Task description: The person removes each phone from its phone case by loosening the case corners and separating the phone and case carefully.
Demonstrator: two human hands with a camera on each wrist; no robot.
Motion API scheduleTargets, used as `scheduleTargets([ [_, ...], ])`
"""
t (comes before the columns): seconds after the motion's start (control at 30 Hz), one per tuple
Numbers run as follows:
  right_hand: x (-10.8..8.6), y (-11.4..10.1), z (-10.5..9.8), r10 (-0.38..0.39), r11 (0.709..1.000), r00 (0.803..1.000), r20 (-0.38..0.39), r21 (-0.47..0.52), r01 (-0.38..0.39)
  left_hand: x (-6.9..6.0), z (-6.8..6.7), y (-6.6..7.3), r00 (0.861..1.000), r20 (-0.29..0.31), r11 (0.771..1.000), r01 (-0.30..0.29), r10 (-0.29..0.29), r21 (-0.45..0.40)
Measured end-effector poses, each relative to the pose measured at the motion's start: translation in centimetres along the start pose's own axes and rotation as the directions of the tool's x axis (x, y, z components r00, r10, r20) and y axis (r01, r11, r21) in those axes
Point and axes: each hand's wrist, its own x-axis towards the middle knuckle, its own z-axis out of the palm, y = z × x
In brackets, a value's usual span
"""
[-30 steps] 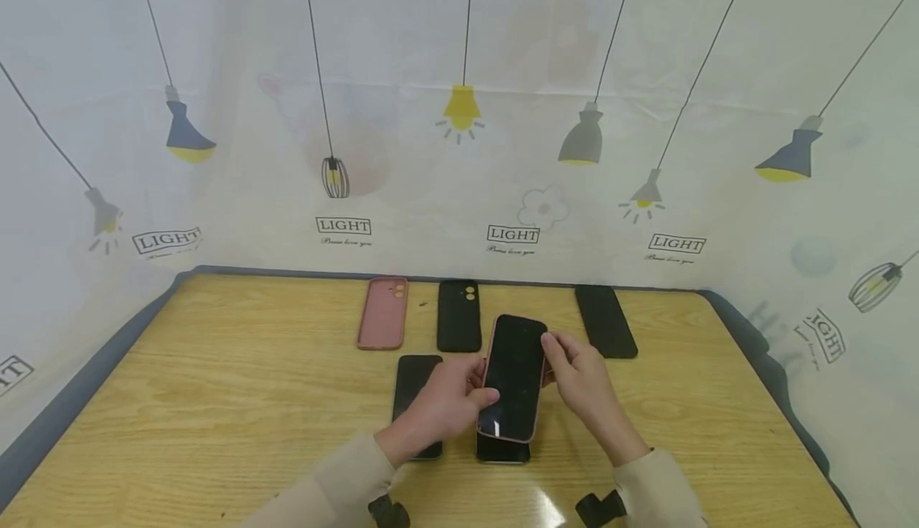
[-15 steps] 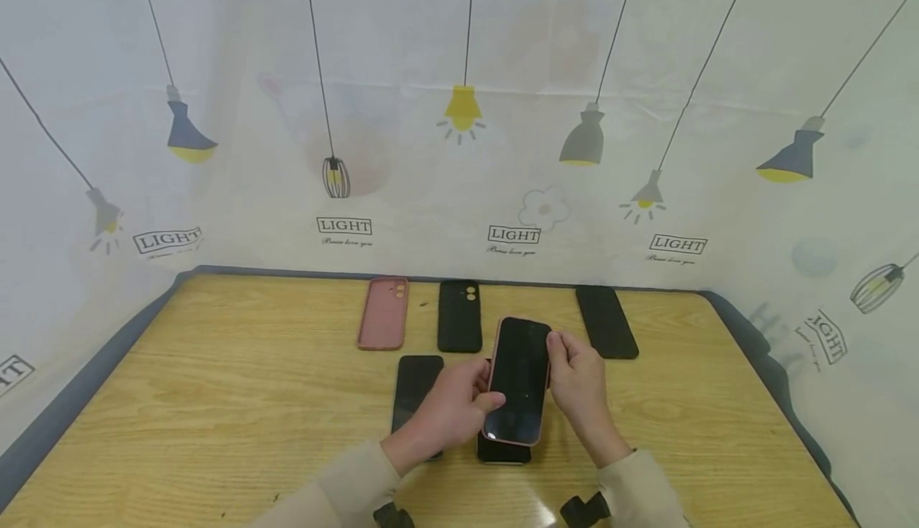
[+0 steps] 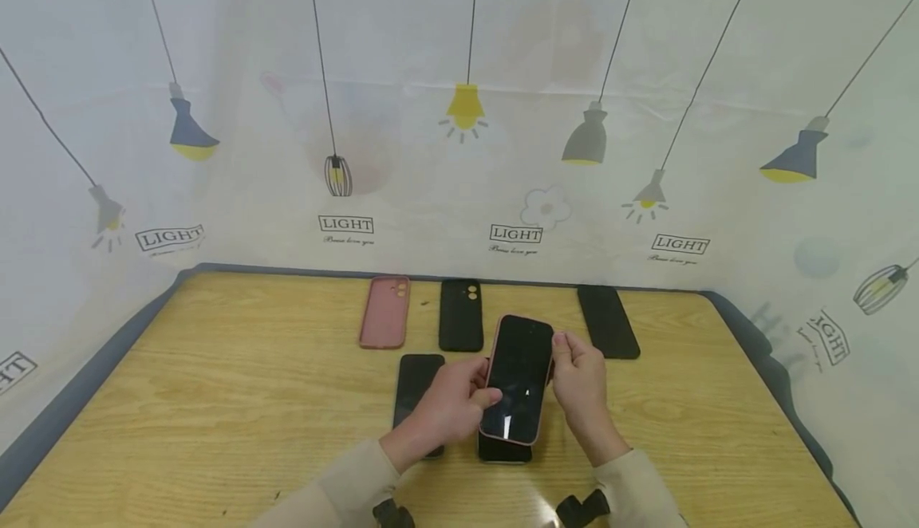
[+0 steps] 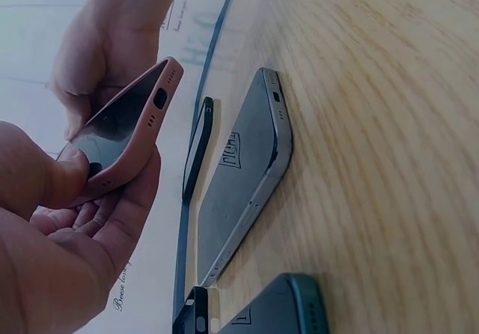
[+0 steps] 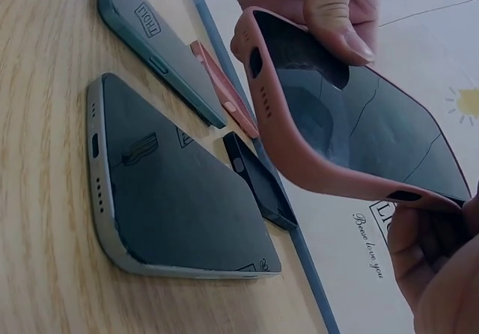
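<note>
A smartphone (image 3: 522,376) with a dark screen sits in a pink case (image 5: 288,154) and is held tilted above the table by both hands. My left hand (image 3: 457,400) grips its lower left side, thumb over the screen edge and fingers behind. At the upper right edge, my right hand (image 3: 581,376) pinches it with the thumb in front. Beneath it lies a silver-edged phone (image 5: 183,192), mostly covered in the head view. To the left, partly behind my left hand, is a green-edged phone (image 3: 416,384). The back of the held phone is hidden.
Along the table's back edge lie a pink phone case (image 3: 384,313), a black phone case (image 3: 461,317) and a flat black phone-shaped piece (image 3: 609,322). A printed cloth (image 3: 431,177) hangs behind the wooden table (image 3: 237,384).
Both hands and the cased phone have shifted slightly right, and the glare on its screen has changed. The grips look much the same; the things on the table have stayed put.
</note>
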Motion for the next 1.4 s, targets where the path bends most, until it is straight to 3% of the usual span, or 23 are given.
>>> scheduleTargets([
  [0.23, 0.2, -0.1, -0.2, 0.091, 0.987, 0.994, 0.060, 0.126, -0.098, 0.3, 0.0, -0.3, 1.000, -0.007, 1.000, -0.009, 0.009, 0.012],
  [0.37, 0.2, 0.0, -0.2, 0.150, 0.964, 0.983, 0.101, 0.204, -0.169, 0.4, 0.1, -0.4, 1.000, -0.007, 1.000, -0.010, 0.010, 0.013],
  [0.6, 0.2, 0.0, -0.3, 0.250, 0.861, 0.948, 0.195, 0.402, -0.310, 0.4, 0.1, -0.2, 0.999, 0.011, 0.997, -0.037, 0.037, 0.067],
  [0.77, 0.6, 0.2, -0.6, 0.260, 0.825, 0.935, 0.240, 0.447, -0.345, 0.5, -0.1, 0.1, 1.000, 0.012, 0.997, -0.030, 0.029, 0.071],
  [1.13, 0.3, 0.4, -1.3, 0.281, 0.835, 0.895, 0.345, 0.371, -0.406, 0.7, -0.1, -0.2, 0.999, -0.031, 1.000, 0.026, -0.026, 0.007],
  [1.4, -0.4, 0.6, -1.7, 0.240, 0.891, 0.866, 0.439, 0.254, -0.376, 0.9, -0.6, 0.2, 0.996, -0.071, 0.998, 0.047, -0.049, -0.033],
])
